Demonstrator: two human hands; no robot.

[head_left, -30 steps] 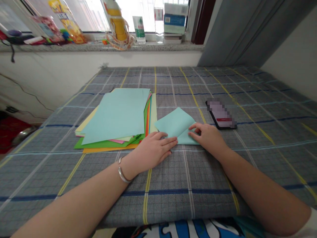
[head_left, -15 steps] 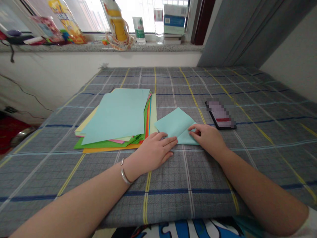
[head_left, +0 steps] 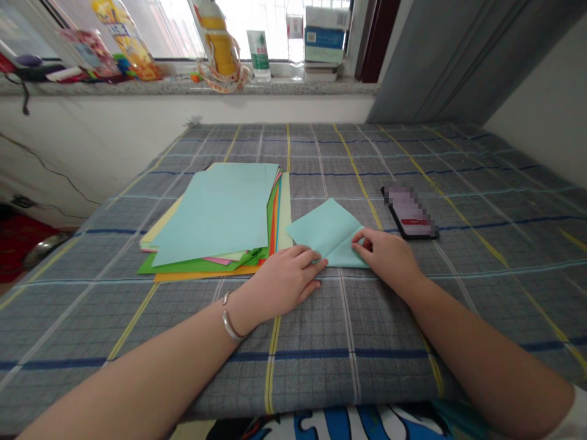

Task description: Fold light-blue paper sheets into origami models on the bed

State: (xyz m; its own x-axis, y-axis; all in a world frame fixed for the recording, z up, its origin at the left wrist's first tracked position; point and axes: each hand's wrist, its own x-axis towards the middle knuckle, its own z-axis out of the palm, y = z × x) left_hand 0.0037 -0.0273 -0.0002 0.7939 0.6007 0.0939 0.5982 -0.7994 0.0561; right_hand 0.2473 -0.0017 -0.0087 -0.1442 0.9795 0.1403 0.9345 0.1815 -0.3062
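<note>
A folded sheet of light blue paper [head_left: 326, 227] lies on the checked cloth in front of me, with a crease running across it. My left hand [head_left: 290, 278] rests flat at its lower left edge, fingers stretched out and fingertips on the paper. My right hand [head_left: 385, 253] pinches the paper's right edge between thumb and index finger. Just to the left of it is a stack of coloured paper [head_left: 220, 211], with light blue sheets on top and green, yellow, orange and pink edges showing beneath.
A phone [head_left: 409, 214] lies on the checked cloth [head_left: 389, 348] to the right, beyond my right hand. Along the back, a windowsill [head_left: 174, 88] carries a yellow bottle [head_left: 219, 49], a green-and-white tube [head_left: 259, 52], stacked boxes [head_left: 324, 40] and snack packets [head_left: 131, 46].
Almost nothing differs. Both hands stay on the folded light blue paper, and the right fingers have shifted very slightly along its right edge.
</note>
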